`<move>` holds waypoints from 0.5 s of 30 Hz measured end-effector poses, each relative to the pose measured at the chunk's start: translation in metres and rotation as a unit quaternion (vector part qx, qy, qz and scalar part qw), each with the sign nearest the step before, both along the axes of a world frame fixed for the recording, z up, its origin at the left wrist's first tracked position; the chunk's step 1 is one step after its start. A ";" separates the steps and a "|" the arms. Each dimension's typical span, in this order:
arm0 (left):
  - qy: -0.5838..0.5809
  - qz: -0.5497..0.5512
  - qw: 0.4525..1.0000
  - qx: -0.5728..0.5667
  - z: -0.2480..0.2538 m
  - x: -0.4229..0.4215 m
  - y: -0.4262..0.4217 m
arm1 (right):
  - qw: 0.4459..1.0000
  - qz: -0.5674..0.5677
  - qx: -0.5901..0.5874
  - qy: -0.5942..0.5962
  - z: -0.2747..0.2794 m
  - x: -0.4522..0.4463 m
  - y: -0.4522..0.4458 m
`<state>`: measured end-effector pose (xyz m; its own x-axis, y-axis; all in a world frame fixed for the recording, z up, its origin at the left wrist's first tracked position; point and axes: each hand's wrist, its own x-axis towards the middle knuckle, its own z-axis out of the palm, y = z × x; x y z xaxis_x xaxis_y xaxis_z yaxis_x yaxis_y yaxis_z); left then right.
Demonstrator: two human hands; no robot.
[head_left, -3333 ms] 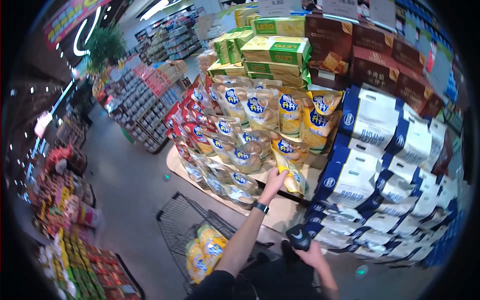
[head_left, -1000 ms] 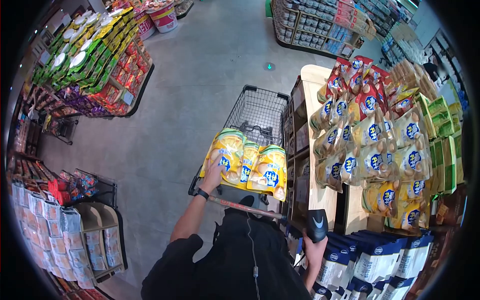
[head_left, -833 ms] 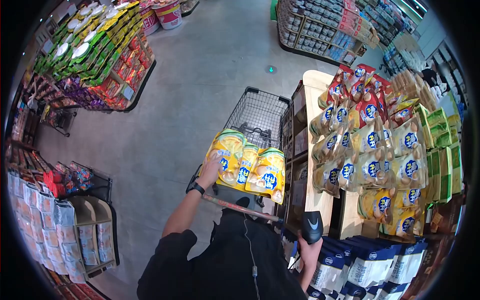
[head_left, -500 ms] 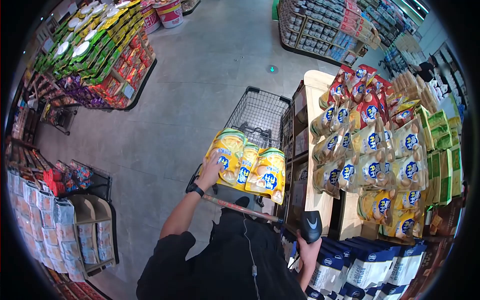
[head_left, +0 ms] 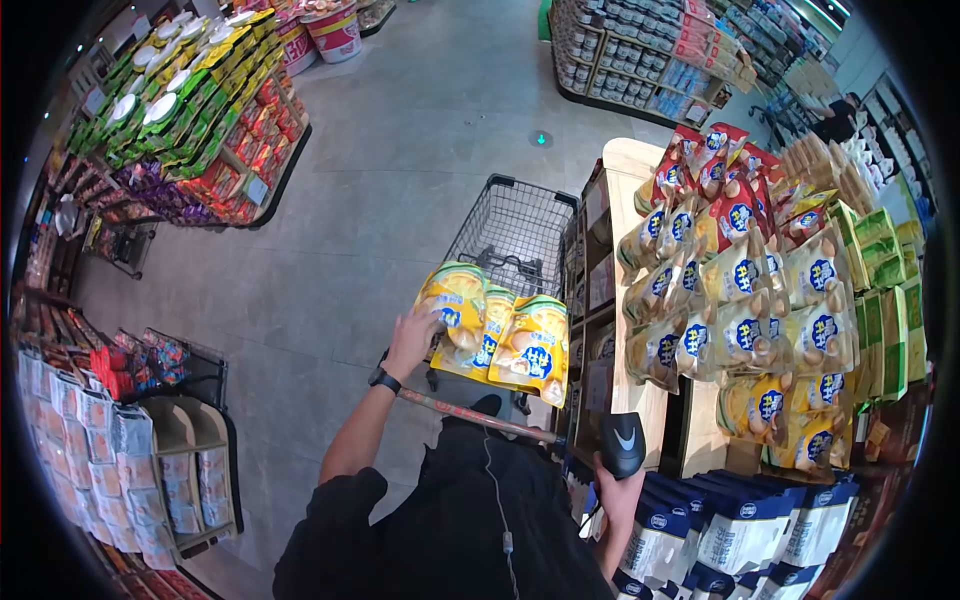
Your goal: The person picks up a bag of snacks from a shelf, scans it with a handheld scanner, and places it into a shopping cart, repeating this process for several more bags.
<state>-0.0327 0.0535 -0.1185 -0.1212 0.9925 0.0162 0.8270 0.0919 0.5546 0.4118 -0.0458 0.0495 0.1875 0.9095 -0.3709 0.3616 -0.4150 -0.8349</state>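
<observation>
Three yellow snack bags (head_left: 530,350) stand side by side across the near end of a black wire shopping cart (head_left: 520,225). My left hand (head_left: 413,338), with a dark watch on its wrist, is at the left edge of the leftmost yellow bag (head_left: 460,320), its fingers stretched over that edge. Below it runs the cart's handlebar (head_left: 470,415). In my right hand (head_left: 617,492) is a black handheld barcode scanner (head_left: 622,446), held upright beside the shelf; the fingers around its grip are partly hidden.
On my right, a wooden display shelf (head_left: 630,160) carries beige, red and yellow bags (head_left: 745,335). Blue-and-white packs (head_left: 735,535) are stacked near me. Snack displays (head_left: 190,120) stand on the left, beyond the grey floor (head_left: 330,230). Another person (head_left: 838,118) is far right.
My left hand has slid slightly left, from the front of the leftmost bag to its edge. The scanner stays in my right hand. The view has shifted slightly.
</observation>
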 end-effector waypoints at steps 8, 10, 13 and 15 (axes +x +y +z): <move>-0.315 0.011 0.949 -0.021 0.134 -0.013 0.048 | 0.996 0.062 0.054 0.018 0.024 -0.014 0.003; -0.397 -0.014 0.917 -0.042 0.159 -0.012 0.046 | 0.990 0.114 0.082 0.015 0.026 -0.018 0.007; -0.523 -0.026 0.849 -0.066 0.184 -0.004 0.050 | 0.983 0.155 0.098 -0.010 0.047 -0.028 0.017; -0.574 -0.033 0.813 -0.085 0.192 0.005 0.052 | 0.979 0.156 0.131 -0.001 0.053 -0.028 0.020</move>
<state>-0.0281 0.1055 0.0734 0.0948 0.9734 -0.2084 -0.2216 0.2248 0.9489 0.3841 -0.0255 0.1022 -0.1139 0.9866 -0.1165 0.4384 -0.0554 -0.8971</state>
